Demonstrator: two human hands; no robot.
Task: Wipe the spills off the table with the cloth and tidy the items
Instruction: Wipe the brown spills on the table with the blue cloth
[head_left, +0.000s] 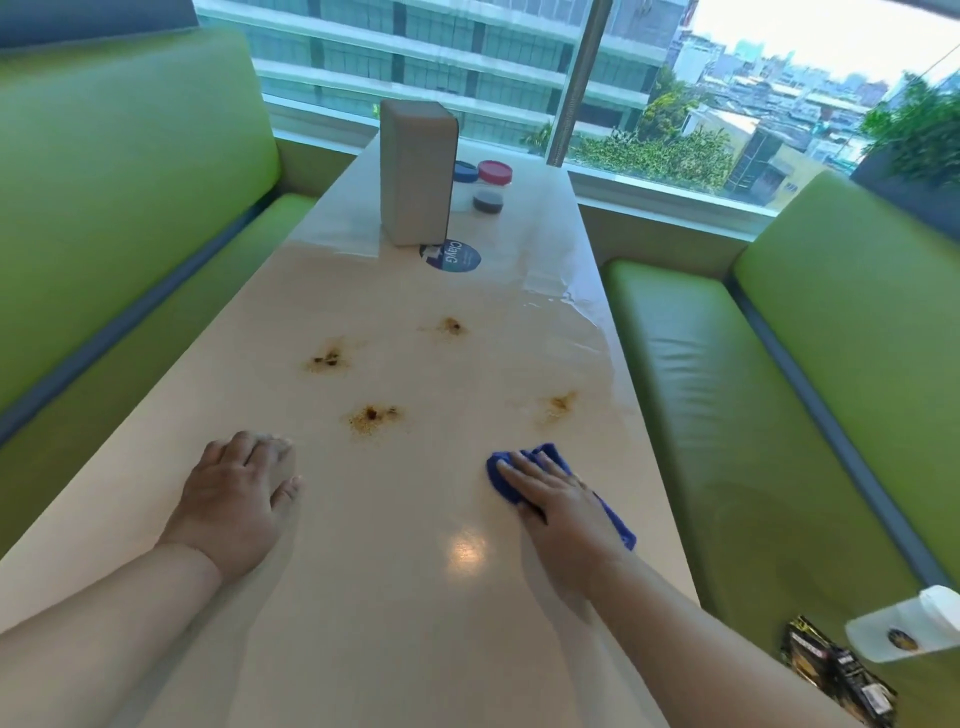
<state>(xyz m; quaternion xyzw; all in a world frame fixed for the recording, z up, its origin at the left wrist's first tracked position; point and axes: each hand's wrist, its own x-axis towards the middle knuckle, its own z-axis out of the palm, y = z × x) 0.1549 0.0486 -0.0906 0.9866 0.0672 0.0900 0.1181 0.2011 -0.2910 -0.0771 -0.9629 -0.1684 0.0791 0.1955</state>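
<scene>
Red-lidded jar (491, 189) holds dark contents at bottom.

Cloth (550, 456) mostly hidden under right hand (558, 501), only edges show. Blue-lid jar (466, 171) mostly behind box (415, 171); box also covers part of sticker (460, 258), small print unreadable. Bottle (904, 626) cut by right edge, label too small to read. Packet (831, 670) at bottom edge, print blurred. Left hand (234, 493) fingertips blurred.

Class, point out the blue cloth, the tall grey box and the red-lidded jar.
blue cloth (500, 484): head view, bare left edge.
tall grey box (415, 171): head view, middle of front face.
red-lidded clear jar (494, 172): head view, the lid.
</scene>
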